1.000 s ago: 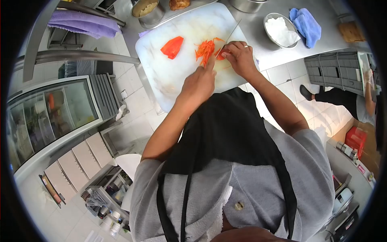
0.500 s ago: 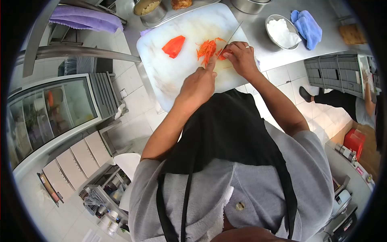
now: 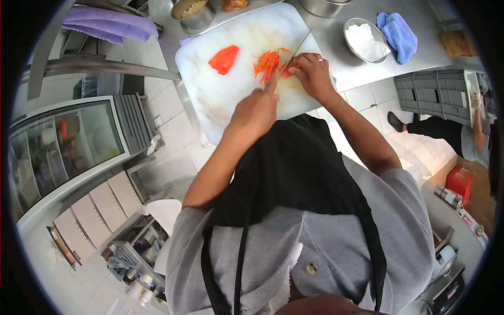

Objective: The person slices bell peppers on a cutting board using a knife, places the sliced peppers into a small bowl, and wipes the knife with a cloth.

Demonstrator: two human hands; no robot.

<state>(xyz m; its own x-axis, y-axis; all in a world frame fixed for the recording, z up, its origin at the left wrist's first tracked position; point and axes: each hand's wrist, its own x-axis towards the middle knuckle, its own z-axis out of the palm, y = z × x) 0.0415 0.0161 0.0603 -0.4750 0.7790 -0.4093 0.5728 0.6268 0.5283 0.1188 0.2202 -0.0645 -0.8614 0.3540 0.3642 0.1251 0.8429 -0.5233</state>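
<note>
My left hand (image 3: 255, 109) is closed round the handle of a knife (image 3: 303, 43), its index finger stretched along toward the blade. The blade points away to the upper right across the white cutting board (image 3: 210, 105). Under the curled fingers of my right hand (image 3: 313, 77) is a piece of red pepper (image 3: 290, 71), held against the board beside the blade. Left of the knife lies a loose pile of thin red pepper strips (image 3: 268, 64). A larger red pepper piece (image 3: 224, 60) rests farther left on the board.
Beyond the board stand a metal pot (image 3: 195, 20) with pale food and another metal container (image 3: 321, 7). A bowl (image 3: 366, 41) with white contents and a blue cloth (image 3: 398, 38) are to the right. Another person (image 3: 446, 135) is at the far right, near grey crates (image 3: 433, 97).
The whole view has shifted slightly. The knife has moved a little at the pepper piece; both hands keep their holds.
</note>
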